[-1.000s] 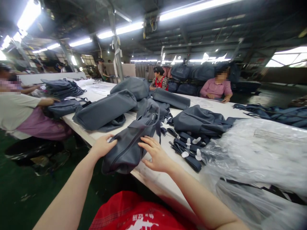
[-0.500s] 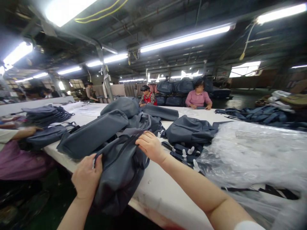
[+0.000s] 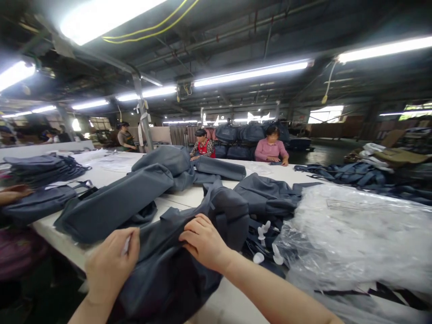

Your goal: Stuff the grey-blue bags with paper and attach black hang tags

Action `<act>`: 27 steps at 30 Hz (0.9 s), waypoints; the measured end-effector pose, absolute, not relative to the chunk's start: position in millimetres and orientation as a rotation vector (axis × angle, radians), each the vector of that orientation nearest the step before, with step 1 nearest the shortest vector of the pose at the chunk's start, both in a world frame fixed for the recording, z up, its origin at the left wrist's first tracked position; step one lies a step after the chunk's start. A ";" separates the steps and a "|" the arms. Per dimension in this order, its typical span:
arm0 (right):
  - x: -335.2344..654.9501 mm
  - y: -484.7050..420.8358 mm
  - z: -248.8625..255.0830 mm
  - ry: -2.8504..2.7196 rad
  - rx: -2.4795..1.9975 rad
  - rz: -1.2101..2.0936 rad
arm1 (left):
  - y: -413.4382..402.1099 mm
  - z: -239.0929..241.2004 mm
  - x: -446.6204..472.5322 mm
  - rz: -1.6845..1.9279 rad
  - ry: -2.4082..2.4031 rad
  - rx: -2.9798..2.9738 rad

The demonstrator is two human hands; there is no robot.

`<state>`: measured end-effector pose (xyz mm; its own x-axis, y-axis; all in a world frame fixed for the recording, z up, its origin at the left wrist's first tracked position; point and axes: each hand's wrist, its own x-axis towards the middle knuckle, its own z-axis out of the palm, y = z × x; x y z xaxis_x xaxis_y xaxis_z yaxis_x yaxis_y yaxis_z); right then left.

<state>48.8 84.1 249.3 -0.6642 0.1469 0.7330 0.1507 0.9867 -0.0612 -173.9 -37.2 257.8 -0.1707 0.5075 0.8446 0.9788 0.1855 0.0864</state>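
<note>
A dark grey fabric bag hangs half over the near edge of the white table. My left hand is closed on the bag's left edge, with a small white piece pinched at its fingertips. My right hand is curled into the fabric at the bag's top. Straps with white plastic tags lie just right of the bag. A crumpled heap of clear plastic bags fills the right side.
More grey bags lie in piles across the table, with a stack at the far left. A co-worker's hand rests on a bag at left. Two people sit at the far side. Dark straps lie far right.
Both my hands went from resting on the bag to gripping it. The bag has been pulled nearer and lower over the table edge, and my view has tilted upward.
</note>
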 end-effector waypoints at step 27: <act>71.7 51.4 241.0 -2.448 -0.253 0.154 | 44.7 339.6 -63.1 -0.164 -1.731 -2.127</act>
